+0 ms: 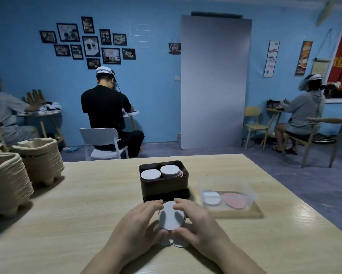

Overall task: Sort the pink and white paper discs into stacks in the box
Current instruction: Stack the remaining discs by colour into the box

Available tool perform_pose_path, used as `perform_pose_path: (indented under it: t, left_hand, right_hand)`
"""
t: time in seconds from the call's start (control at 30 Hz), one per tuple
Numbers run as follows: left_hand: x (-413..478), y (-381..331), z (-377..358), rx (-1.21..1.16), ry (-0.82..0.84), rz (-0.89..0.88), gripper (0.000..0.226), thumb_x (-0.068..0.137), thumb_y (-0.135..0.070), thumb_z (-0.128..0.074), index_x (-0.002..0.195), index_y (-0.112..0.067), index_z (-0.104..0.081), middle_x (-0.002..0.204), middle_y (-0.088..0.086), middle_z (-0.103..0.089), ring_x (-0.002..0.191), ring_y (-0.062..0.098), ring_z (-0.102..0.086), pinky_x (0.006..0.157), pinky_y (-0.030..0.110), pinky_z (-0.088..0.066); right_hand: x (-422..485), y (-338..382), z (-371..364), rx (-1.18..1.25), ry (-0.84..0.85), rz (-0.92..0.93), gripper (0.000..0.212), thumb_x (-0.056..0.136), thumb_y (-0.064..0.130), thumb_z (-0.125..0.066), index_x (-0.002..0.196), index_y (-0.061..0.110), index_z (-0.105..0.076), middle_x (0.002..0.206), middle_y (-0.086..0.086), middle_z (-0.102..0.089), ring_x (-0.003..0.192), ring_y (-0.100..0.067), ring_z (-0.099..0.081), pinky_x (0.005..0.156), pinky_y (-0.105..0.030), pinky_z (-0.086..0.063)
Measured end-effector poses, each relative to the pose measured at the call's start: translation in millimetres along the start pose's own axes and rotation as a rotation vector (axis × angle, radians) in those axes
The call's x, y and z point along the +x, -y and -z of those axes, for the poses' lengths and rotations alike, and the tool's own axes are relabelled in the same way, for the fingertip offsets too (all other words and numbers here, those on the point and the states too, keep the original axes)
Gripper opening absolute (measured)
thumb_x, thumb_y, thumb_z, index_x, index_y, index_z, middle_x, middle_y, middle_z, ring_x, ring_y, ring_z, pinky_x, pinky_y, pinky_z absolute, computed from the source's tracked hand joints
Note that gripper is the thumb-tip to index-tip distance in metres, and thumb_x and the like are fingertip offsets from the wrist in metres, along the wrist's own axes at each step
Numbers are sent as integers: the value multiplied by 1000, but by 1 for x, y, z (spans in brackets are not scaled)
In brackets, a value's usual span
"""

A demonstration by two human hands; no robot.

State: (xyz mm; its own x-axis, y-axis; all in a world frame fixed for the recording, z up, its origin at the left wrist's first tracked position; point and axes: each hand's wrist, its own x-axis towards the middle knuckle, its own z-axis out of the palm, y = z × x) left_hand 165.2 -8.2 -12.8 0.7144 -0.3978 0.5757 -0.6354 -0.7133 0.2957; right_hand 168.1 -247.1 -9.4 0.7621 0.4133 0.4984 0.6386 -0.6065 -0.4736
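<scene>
The step in hand is judged to be the squaring and checking of a bundle of discs (171,216) before it is sorted. The bundle is held just above the surface (87,194), near the middle of its near edge, with its white face tilted up toward the camera.

It is gripped from both sides. The left hand (140,224) is curled round the left rim, fingers over the far edge and thumb at the near edge. The right hand (197,220) is set the same way on the right rim. Both wrists are kept low, close to the surface. Loose discs (181,243) are seen lying flat beneath the thumbs.

Only the top face is shown, so the colours lower in the bundle cannot be told. The edges should be fanned lightly with the thumbs so that any pink is exposed. Thin paper is likely to cling, so discs are best peeled off one at a time. Pressure should be kept light, lest the rims be creased.

The dark box (164,186) stands just beyond the hands, toward the far edge, and two white-topped stacks are held in it, the right one with pink at its edge. The clear box (251,192) lies toward the right edge, with a white stack (211,197) and a pink stack (234,200) side by side.
</scene>
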Motion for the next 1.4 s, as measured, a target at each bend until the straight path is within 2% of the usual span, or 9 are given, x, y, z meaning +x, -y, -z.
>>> perform_pose_path:
  t: [0.17, 0.37, 0.47, 0.63, 0.73, 0.83, 0.97, 1.1, 1.4]
  left_hand:
    - [-2, -4, 4, 62, -21, 9, 35, 83, -41, -56, 117, -35, -55, 112, -15, -68, 98, 9, -63, 68, 24, -55]
    - [-2, -6, 4, 93, -2, 5, 40, 77, -26, -72, 113, -33, -56, 107, -17, -68, 93, 9, -64, 64, 21, -50]
    - [-3, -7, 6, 63, 27, 31, 37, 81, -36, -68, 115, -36, -54, 109, -19, -67, 96, 7, -63, 66, 24, -53]
    - [-1, -14, 12, 55, 130, 40, 51, 79, -68, -63, 122, -42, -51, 105, -25, -59, 97, -3, -52, 87, 24, -43]
    - [0, -15, 13, 51, 170, 54, 65, 73, -73, -64, 128, -44, -47, 109, -33, -50, 101, -9, -43, 94, 15, -32]
    - [-1, -16, 14, 38, 184, 67, 61, 73, -72, -65, 124, -42, -50, 104, -37, -46, 97, -13, -39, 91, 9, -29]
    - [-1, -18, 17, 38, 134, 74, 48, 74, -67, -65, 110, -37, -53, 94, -24, -54, 88, -6, -46, 79, 15, -37]
    - [-2, -14, 18, 59, 27, 79, 45, 76, -61, -66, 111, -35, -56, 101, -21, -61, 94, 3, -55, 82, 29, -48]
    - [0, -15, 12, 87, -165, 16, 43, 81, -49, -68, 113, -22, -57, 112, -8, -66, 100, 14, -62, 84, 29, -50]
  right_hand:
    - [-2, 2, 2, 16, -37, -5, 50, 80, 46, -71, 125, 28, -58, 145, 16, -49, 133, 4, -42, 109, -19, -35]
    - [-1, 1, 1, -13, 12, -8, 48, 81, 45, -71, 125, 31, -57, 149, 13, -45, 136, 1, -39, 111, -22, -34]
    - [-1, 2, 2, -35, 31, -4, 37, 82, 43, -71, 114, 33, -55, 151, 14, -43, 136, -3, -40, 109, -28, -37]
    - [-2, -2, 6, -21, -23, -48, 37, 80, 47, -71, 112, 33, -59, 147, 13, -47, 133, 2, -41, 106, -14, -31]
    - [-3, -7, 8, 3, -76, -80, 33, 80, 42, -75, 107, 32, -60, 146, 14, -47, 133, 3, -42, 103, -11, -33]
    - [-4, -9, 7, -5, -80, -77, 31, 81, 42, -75, 105, 33, -59, 146, 16, -46, 135, 2, -42, 105, -18, -37]
    - [-4, -12, 6, 3, -86, -87, 32, 82, 44, -74, 107, 34, -58, 148, 14, -46, 135, 3, -41, 105, -29, -43]
    - [-4, -14, 4, 34, -106, -92, 36, 82, 43, -74, 113, 37, -56, 148, 15, -47, 136, 5, -38, 101, -35, -49]
    - [-3, -16, 2, 12, -171, -128, 29, 79, 44, -72, 95, 31, -52, 141, 11, -53, 134, 2, -41, 92, -36, -52]
